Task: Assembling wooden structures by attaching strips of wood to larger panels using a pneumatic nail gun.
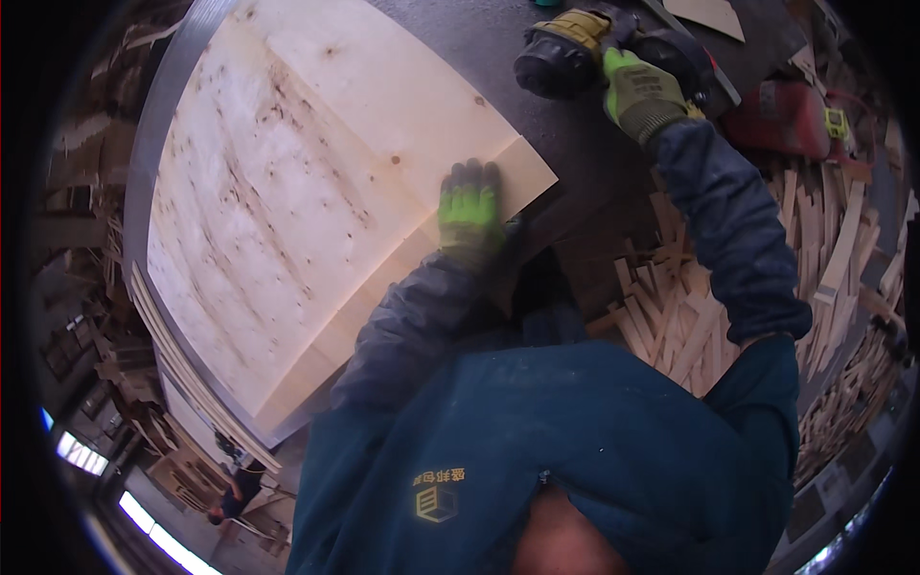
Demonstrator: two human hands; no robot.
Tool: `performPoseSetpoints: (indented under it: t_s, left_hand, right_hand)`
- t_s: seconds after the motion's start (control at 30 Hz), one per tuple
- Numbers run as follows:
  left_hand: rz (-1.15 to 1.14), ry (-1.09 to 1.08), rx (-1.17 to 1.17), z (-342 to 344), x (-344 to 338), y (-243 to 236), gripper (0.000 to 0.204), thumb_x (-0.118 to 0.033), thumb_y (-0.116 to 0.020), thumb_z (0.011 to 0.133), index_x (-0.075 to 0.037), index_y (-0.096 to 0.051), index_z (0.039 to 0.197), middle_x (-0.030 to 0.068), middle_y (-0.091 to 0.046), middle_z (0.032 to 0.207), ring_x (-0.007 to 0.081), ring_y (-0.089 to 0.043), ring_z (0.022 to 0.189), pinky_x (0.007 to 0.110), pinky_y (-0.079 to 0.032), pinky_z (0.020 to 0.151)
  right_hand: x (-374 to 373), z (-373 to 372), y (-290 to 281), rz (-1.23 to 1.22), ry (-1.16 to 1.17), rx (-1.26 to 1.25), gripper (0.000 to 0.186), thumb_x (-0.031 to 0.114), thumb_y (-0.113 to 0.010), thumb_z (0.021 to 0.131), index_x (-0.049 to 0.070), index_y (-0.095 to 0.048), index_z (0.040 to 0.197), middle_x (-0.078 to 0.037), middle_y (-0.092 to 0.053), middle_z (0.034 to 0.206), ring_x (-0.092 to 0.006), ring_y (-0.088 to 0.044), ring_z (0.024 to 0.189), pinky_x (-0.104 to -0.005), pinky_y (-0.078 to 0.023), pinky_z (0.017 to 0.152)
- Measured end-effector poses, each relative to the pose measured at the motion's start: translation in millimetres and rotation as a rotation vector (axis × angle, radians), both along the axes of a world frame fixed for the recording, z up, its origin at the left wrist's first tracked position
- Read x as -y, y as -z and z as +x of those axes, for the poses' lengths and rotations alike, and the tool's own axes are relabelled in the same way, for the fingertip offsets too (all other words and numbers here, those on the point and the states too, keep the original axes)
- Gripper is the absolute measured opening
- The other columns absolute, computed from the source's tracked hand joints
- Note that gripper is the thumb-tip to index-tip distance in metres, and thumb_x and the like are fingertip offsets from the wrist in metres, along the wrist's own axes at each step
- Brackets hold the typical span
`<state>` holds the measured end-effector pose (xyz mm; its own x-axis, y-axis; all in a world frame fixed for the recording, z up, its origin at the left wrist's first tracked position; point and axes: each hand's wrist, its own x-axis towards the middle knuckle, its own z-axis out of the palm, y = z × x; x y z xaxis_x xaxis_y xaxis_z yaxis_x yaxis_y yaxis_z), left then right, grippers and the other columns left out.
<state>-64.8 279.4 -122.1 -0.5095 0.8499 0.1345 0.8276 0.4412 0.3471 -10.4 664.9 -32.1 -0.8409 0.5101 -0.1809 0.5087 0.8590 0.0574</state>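
A large plywood sheet (278,163) with dark stains and knots lies on the dark work table, left of centre. Along its near edge runs a pale wooden board strip (525,177). My left hand (470,213), in a green glove with dark fingertips, rests flat on that strip, fingers stretched out. At the upper right my right hand (644,91), gloved the same way, is closed round the handle of a yellow-and-black circular saw (565,53). The saw stands on the table apart from the plywood; its blade cannot be made out.
A red tank-like object (778,120) lies right of the saw, with a yellow tape measure (836,123) beside it. Many loose wood strips (680,326) are heaped at the right. A small board piece (707,15) lies at the far edge. Another person (235,494) is at lower left.
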Motion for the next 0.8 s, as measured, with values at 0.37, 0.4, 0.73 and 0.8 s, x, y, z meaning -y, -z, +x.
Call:
performPoseSetpoints:
  t_s: [0.37, 0.4, 0.73, 0.8]
  left_hand:
    - [0.043, -0.073, 0.038, -12, 48, 2, 0.113, -0.057, -0.093, 0.097, 0.005, -0.052, 0.183, 0.0322, -0.061, 0.179, 0.0571, -0.055, 0.17, 0.073, -0.036, 0.146]
    - [0.047, -0.075, 0.04, -11, 49, 2, 0.113, -0.057, -0.093, 0.097, 0.005, -0.052, 0.183, 0.0322, -0.061, 0.179, 0.0571, -0.055, 0.17, 0.073, -0.036, 0.146]
    - [0.111, -0.074, -0.076, -7, 76, 34, 0.107, -0.059, -0.087, 0.099, 0.008, -0.058, 0.179, 0.0392, -0.062, 0.177, 0.0619, -0.058, 0.166, 0.077, -0.036, 0.144]
    - [-0.014, 0.003, 0.005, 3, 53, 26, 0.105, -0.062, -0.08, 0.109, 0.005, -0.052, 0.185, 0.0405, -0.052, 0.188, 0.0634, -0.046, 0.176, 0.078, -0.025, 0.149]
  right_hand:
    - [180, 84, -158, -1.246, 0.627, -0.438, 0.03, 0.026, -0.09, 0.114, 0.0, -0.085, 0.129, -0.003, -0.08, 0.09, -0.0091, -0.074, 0.067, -0.029, -0.058, 0.057]
    - [188, 85, -156, -1.281, 0.642, -0.432, 0.03, 0.026, -0.089, 0.114, 0.0, -0.085, 0.129, -0.002, -0.079, 0.089, -0.0095, -0.074, 0.066, -0.0291, -0.058, 0.057]
    - [253, 115, -140, -1.24, 0.52, -0.488, 0.021, 0.026, -0.085, 0.119, 0.007, -0.083, 0.127, 0.006, -0.074, 0.089, -0.0081, -0.071, 0.066, -0.0286, -0.057, 0.059]
    - [217, 177, -117, -1.59, 0.895, -0.372, 0.024, 0.032, -0.082, 0.124, 0.008, -0.083, 0.125, 0.002, -0.082, 0.103, -0.0099, -0.08, 0.082, -0.0292, -0.064, 0.068]
